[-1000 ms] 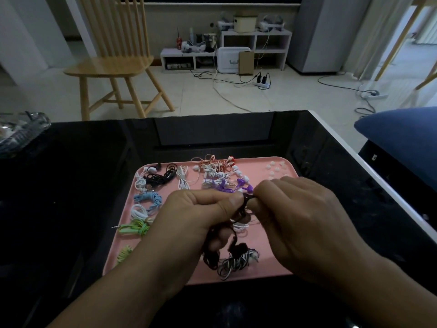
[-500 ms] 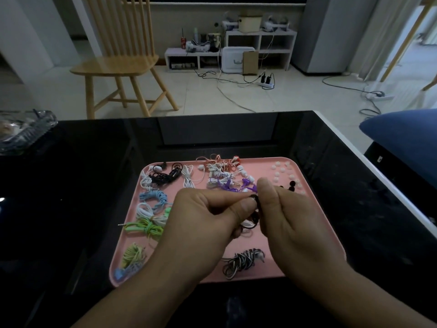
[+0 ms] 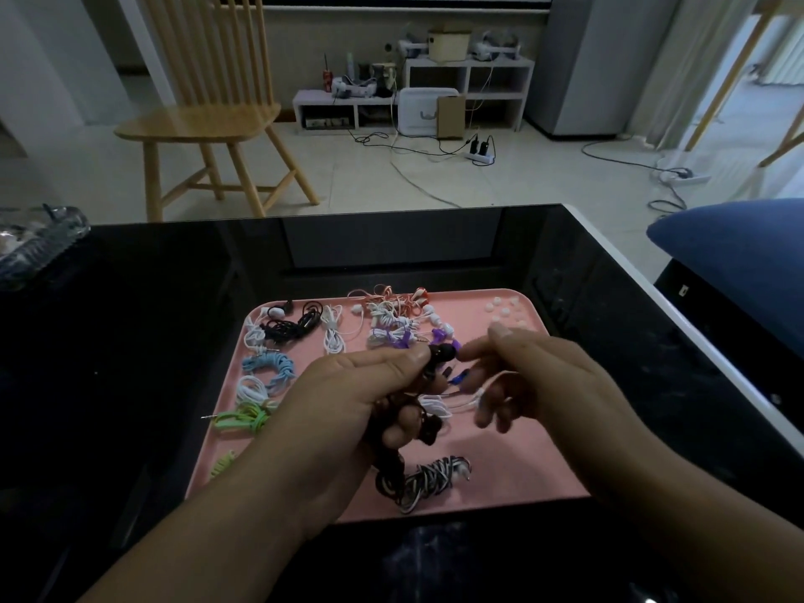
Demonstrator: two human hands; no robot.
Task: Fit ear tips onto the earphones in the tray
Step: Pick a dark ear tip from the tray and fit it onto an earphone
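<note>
Black earphone (image 3: 441,353) held above the pink tray (image 3: 513,463)
It is pinched by the left hand (image 3: 361,398); the right hand (image 3: 539,380), just beside, is loosely curled, holding nothing discernible.

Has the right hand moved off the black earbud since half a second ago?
Yes. The right hand has drawn rightward, away from the black earbud pinched by the left hand, and now sits nearer the pink tray's right rim.
</note>
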